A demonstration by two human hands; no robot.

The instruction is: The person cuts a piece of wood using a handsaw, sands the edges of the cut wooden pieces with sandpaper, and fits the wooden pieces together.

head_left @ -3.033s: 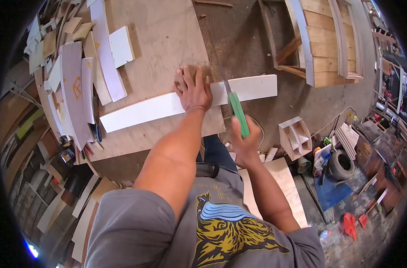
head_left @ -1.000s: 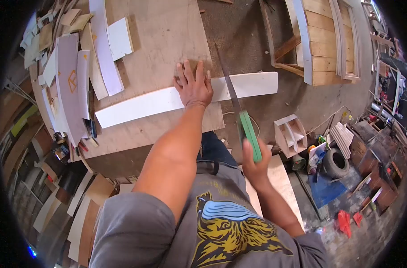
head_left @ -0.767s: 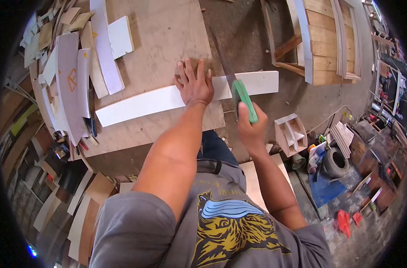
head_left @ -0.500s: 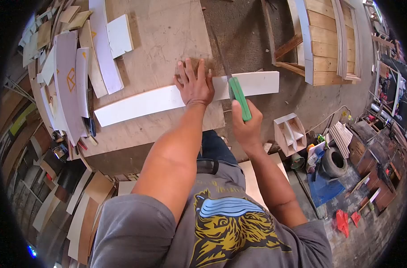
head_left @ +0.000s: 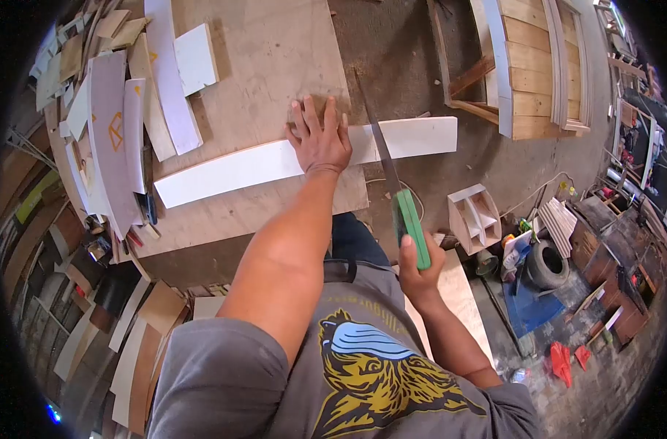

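White board (head_left: 224,173) lies at the bench's (head_left: 268,51) near right corner, its right end jutting past the right edge. The left hand (head_left: 321,144) rests flat on it, fingers spread, grasping nothing. Just off that right edge, a saw (head_left: 382,144) crosses the board, the right hand (head_left: 423,279) clenched around its green handle (head_left: 412,227).

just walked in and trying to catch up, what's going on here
A white board is being worked on with a green-handled handsaw. The person's left hand presses the board against a plywood surface; the right hand grips the handsaw, its blade across the overhanging part. That part still looks attached.
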